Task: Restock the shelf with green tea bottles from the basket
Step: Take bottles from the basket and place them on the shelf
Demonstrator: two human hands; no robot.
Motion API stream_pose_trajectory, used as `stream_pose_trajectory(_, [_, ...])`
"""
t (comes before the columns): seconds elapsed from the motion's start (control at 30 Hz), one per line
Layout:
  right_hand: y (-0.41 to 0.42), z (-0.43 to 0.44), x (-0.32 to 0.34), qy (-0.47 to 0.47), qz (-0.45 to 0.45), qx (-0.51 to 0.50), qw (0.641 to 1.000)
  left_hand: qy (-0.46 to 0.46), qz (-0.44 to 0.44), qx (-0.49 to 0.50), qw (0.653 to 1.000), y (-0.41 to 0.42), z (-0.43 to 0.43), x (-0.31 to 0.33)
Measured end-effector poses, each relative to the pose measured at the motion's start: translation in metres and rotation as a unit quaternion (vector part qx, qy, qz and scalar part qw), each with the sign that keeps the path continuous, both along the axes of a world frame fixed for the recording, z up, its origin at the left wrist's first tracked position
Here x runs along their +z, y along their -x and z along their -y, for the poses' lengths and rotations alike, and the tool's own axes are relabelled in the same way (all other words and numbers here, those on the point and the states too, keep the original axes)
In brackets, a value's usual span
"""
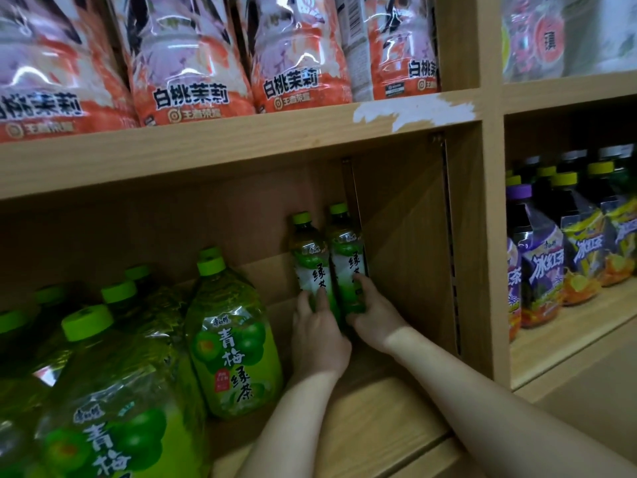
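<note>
Two slim green tea bottles stand upright side by side at the back of the wooden shelf [396, 429]. My left hand [319, 334] grips the base of the left bottle [308, 257]. Around the lower part of the right bottle [346, 250] my right hand [374, 313] is wrapped. Both bottles have green caps and white-and-green labels. The basket is out of view.
Large green plum tea bottles [231, 343] fill the shelf's left side, close to my left forearm. Pink peach-jasmine bottles [186, 63] sit on the shelf above. A wooden divider [489, 253] bounds the right; beyond it stand iced tea bottles [544, 270].
</note>
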State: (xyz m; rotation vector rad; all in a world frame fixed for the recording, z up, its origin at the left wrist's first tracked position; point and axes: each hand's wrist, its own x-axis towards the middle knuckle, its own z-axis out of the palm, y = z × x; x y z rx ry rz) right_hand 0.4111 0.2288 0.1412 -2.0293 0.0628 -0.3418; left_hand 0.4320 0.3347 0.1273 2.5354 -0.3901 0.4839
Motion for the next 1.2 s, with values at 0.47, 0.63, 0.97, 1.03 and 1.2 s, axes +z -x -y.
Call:
stream_pose_trajectory(0.47, [0.232, 0.055, 0.042, 0.097, 0.127, -0.050, 0.986, -0.019, 0.106, -0.199, 0.974, 0.091, 0.012, 0.065])
stream_pose_trajectory(0.63, [0.309, 0.094, 0.037, 0.085, 0.093, -0.103, 0.987, 0.048, 0.143, -0.381, 0.912, 0.175, 0.036, 0.073])
stream_pose_trajectory(0.97, [0.501, 0.175, -0.037, 0.126, -0.047, -0.275, 0.952, 0.099, -0.139, -0.596, 0.785, 0.358, 0.145, -0.008])
stream_pose_trajectory(1.03, [0.542, 0.193, -0.064, 0.122, -0.069, -0.324, 0.936, 0.079, -0.171, -0.610, 0.770, 0.389, 0.168, -0.029])
stream_pose_trajectory(1.2, [0.627, 0.219, -0.137, 0.092, -0.132, -0.429, 0.889, 0.005, -0.227, -0.609, 0.760, 0.437, 0.219, -0.093])
